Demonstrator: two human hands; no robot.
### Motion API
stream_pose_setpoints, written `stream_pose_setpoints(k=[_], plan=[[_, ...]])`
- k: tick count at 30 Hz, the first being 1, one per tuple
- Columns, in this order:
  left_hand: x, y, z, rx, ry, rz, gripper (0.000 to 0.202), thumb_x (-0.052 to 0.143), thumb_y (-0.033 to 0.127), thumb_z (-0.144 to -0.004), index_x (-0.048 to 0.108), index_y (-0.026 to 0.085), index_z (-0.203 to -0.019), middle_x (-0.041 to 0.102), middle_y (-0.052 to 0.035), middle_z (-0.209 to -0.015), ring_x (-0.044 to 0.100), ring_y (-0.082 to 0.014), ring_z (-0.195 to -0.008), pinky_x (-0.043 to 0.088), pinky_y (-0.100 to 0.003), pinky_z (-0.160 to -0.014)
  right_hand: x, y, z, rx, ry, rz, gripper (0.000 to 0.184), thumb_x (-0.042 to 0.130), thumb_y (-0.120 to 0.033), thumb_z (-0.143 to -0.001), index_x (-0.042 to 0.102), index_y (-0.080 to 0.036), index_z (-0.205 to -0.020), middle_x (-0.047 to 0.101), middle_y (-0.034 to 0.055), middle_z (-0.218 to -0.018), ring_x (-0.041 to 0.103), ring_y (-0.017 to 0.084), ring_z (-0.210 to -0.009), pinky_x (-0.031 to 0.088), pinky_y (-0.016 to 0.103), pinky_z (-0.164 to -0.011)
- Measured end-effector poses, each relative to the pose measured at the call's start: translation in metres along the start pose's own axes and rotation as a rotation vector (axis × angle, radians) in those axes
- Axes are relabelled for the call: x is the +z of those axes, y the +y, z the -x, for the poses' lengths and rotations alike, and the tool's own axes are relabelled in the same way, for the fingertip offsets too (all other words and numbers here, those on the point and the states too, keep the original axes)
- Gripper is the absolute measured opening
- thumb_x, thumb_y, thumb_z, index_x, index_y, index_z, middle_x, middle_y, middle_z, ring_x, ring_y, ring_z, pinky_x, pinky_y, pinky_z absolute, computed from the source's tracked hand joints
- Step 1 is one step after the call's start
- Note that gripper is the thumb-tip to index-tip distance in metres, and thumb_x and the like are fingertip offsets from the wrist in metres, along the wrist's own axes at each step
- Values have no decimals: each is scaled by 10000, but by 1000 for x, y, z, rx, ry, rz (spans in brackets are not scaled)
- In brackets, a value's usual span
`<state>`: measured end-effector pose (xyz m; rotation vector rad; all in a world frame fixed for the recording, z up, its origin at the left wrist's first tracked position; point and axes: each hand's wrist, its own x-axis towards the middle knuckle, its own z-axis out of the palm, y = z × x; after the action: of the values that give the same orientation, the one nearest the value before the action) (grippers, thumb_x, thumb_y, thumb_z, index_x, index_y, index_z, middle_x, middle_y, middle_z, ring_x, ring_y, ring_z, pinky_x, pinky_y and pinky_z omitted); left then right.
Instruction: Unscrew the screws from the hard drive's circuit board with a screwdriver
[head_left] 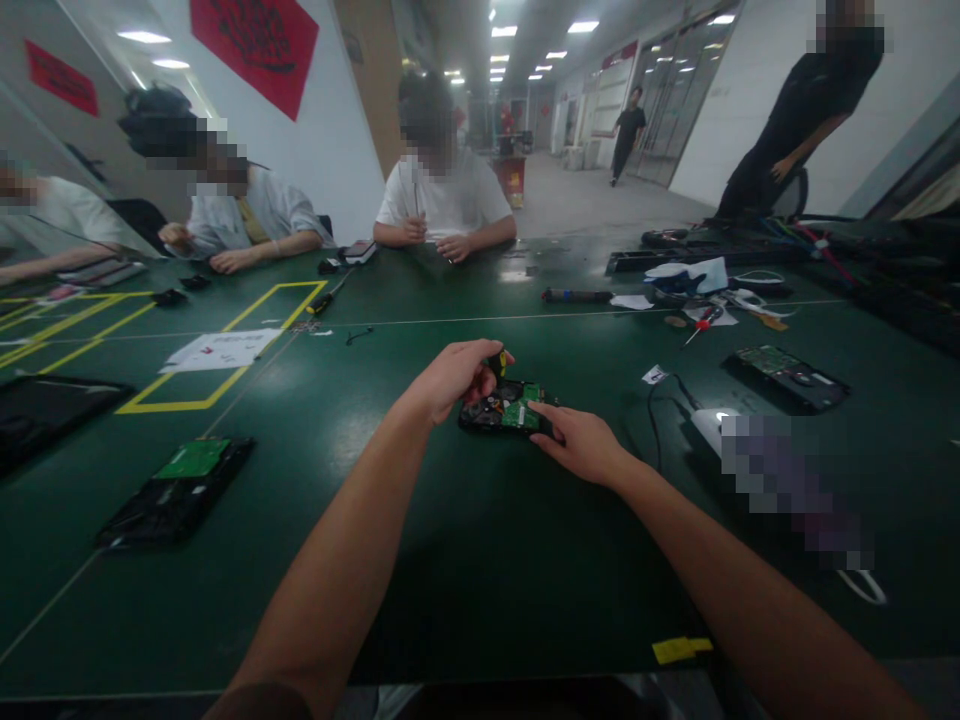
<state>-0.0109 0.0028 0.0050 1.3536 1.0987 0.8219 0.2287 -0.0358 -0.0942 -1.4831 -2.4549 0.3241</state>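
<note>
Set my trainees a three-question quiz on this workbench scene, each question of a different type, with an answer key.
1. True or false: the left hand holds a yellow-and-black tool.
2. Choose: the white paper sheet lies over a taped outline of which colour? A red, B yellow, C blue.
3. Fill in the colour: the right hand has its index finger at the ____ circuit board.

Key: 1 true; 2 B; 3 green.

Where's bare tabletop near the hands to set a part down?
Bare green table lies between the left forearm and the black device at left, and between that forearm and the right forearm. Far right is crowded: red-handled screwdriver, crumpled white-and-blue bundle, cables.
</note>
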Motion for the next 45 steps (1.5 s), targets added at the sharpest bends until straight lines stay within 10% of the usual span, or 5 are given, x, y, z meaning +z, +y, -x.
stream_pose_setpoints(k=[10,26,36,45], plan=[[1,-3,0,48,70,-70,398,650,583,-915,723,191,-921,357,43,-608,317,-67,-489,193,-235,-467,0,1,1,2,-6,-7,545,591,-420,-1005,488,-254,-1514,683,36,-930,593,173,-748,355,285,-645],[8,-2,2,191,-30,-98,349,653,506,-899,737,168,-927,690,-83,-959,605,-160,-817,441,-264,-620,-1,0,0,14,-7,-12,532,590,-431,-1002,508,-262,-1500,689,44,-947,593,180,-754,345,286,-634],[14,0,4,151,-61,145,202,611,370,-925,571,175,-960,735,-115,-942,689,-215,-875,544,-305,-658,-1,-1,0,25,-12,-5,530,588,-442,-1008,501,-274,-1503,694,39,-955,599,171,-754,345,279,-630],[9,-1,1,215,14,-15,249,567,357,-900,742,181,-887,688,-105,-1069,611,-214,-982,509,-255,-643,-1,-1,1,12,-11,-8,534,583,-431,-1007,503,-259,-1506,687,36,-922,593,174,-740,337,283,-625]])
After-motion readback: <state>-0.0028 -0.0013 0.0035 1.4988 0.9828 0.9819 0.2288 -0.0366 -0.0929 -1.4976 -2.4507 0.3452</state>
